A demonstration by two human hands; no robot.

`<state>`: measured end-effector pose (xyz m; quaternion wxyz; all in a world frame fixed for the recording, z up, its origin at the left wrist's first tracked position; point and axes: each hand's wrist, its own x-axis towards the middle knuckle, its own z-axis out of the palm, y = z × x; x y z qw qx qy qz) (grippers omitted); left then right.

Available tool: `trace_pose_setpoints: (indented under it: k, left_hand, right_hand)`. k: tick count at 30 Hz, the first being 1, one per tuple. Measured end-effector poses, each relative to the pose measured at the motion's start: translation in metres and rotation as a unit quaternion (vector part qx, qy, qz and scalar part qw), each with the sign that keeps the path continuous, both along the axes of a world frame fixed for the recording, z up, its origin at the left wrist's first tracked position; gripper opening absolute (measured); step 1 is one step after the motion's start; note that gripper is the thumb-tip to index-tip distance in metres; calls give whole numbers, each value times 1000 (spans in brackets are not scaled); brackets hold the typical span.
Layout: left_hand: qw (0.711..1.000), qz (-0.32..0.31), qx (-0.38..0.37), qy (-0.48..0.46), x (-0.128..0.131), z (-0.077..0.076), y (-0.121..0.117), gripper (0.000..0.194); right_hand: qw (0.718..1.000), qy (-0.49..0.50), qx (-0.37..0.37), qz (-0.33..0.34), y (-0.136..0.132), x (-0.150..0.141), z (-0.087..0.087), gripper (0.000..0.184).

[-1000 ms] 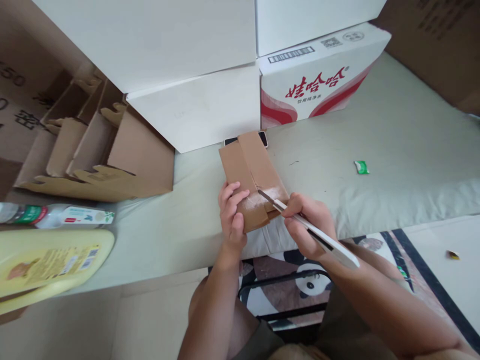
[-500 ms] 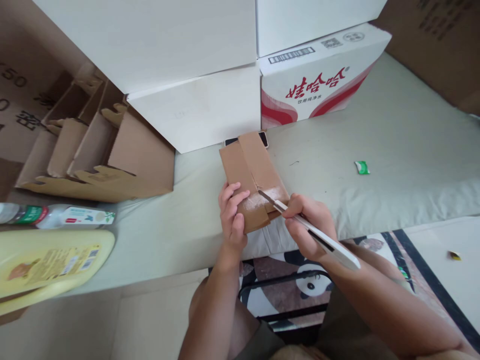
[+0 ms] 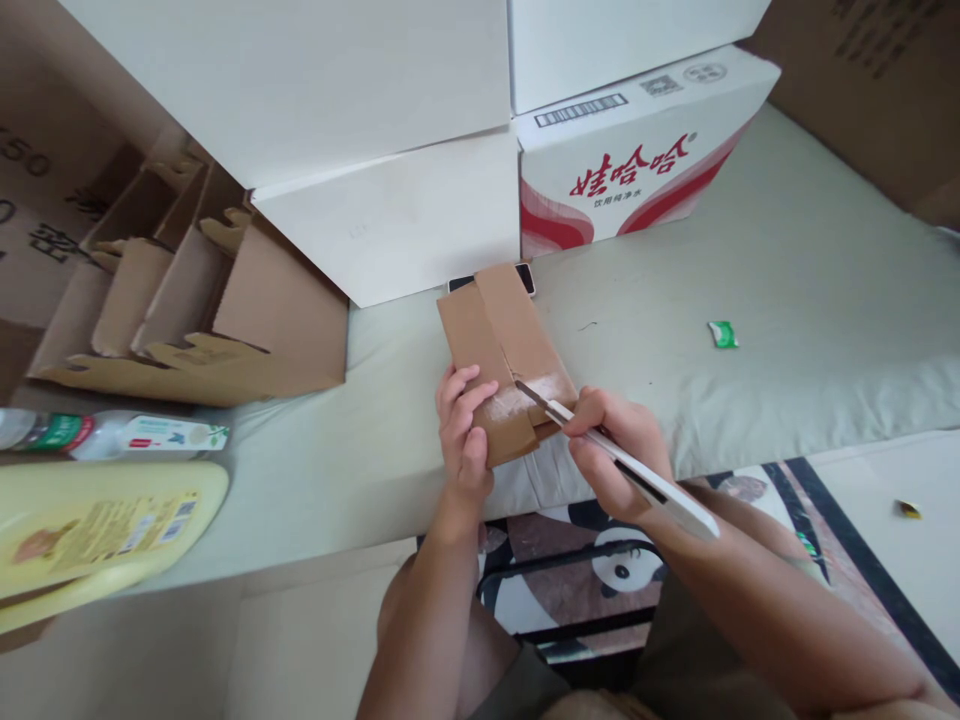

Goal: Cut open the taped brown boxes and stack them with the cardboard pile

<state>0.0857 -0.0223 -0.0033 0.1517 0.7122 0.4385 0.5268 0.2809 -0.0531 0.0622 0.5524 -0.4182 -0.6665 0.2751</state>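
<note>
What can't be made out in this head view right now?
Head view:
Dark, white-edged device: middle hidden by the cardboard package.
The package's contents: hidden by its cardboard.
Knife: tip too small to tell whether it has pierced the cardboard.
Yellow jug: cut off by the left edge.
Scrap at far right: too small to identify.

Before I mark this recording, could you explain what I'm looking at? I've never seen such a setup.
There is no machine: a person's two bare hands are filmed by a camera on the head, looking forward and down. The left hand steadies a small brown carton; the right hand holds a white utility knife, its blade at the carton's seam. On the pale cloth surface, a dark-screened device shows partly behind the carton; a green packet lies farther right. White boxes stand behind; a bottle and yellow jug are at left.
</note>
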Motion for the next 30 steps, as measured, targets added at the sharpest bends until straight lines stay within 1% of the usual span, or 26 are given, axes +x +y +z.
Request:
trace_pose_setpoints:
  k: [9,14,21,25,30]
  left_hand:
    - [1000,0,-6,-6,1,0,0,51]
    - [1000,-12,3,-23,1,0,0,48]
    - [1000,-14,1,-22,1,0,-1,48]
    - [1000,-14,3,-25,1,0,-1,48]
    - [998,-32,8,-44,2,0,0,45]
  right_hand:
    - [1000,-12,11,-2,1,0,2,10]
    - [1000,-19,14,-5,1,-1,4,10]
    - [1000,-18,17,-4,1,0,2,12]
    - [1000,-18,21,-6,0,0,1,10]
    - [1000,-15,20,-4,1,0,1,10]
